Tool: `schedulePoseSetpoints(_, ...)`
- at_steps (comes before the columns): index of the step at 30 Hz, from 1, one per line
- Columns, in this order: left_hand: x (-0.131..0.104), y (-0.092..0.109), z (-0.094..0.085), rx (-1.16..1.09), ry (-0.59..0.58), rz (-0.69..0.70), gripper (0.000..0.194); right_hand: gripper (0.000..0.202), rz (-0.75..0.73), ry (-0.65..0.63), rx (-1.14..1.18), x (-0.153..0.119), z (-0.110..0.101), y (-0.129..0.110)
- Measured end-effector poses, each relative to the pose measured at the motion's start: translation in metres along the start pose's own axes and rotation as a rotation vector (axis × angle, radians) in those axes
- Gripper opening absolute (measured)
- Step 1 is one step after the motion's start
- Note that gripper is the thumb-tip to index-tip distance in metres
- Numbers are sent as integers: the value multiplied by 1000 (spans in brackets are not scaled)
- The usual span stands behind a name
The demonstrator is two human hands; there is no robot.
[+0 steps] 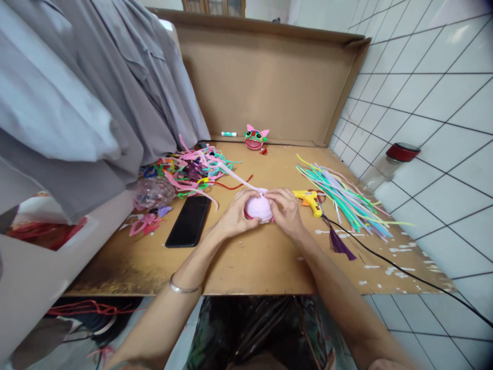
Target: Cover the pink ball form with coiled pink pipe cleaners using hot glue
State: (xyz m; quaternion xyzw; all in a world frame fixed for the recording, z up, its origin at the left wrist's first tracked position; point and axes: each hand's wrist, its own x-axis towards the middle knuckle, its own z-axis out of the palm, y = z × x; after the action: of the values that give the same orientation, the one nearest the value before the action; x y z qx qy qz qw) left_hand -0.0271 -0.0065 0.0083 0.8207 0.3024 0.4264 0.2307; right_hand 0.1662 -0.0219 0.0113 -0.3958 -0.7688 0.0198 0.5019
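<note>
A round lilac piece [259,208] wound in ridged strips, with a bit of dark pink at its lower edge, is held between both hands at the table's middle. My left hand [238,211] curves round its left side, thumb below. My right hand [285,209] grips its upper right edge with bent fingers. From its top a lilac fuzzy strip [239,178] runs up and left towards a tangled pile. Just right of my right hand lies a yellow glue gun [309,199].
Tangled coloured strips [200,162] lie at the back left, above a black phone [188,221]. Straight strips [342,192], a purple tassel [339,243] and a black cable [389,261] lie right. A cat-faced ornament [254,137] and a jar [391,165] stand farther back.
</note>
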Motion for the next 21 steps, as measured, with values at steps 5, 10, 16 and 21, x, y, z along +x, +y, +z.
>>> schedulePoseSetpoints(5,0,-2,0,-6,-10,22,49,22,-7,6,0,0,0,-1)
schedulePoseSetpoints(10,0,-2,-1,7,-18,29,49,23,3,-7,-12,0,0,-3)
schedulePoseSetpoints(16,0,-1,-2,-16,-51,95,49,23,-9,9,-12,0,0,-4)
schedulePoseSetpoints(21,0,-3,-2,3,-59,95,48,23,-4,-6,-19,-1,1,-2)
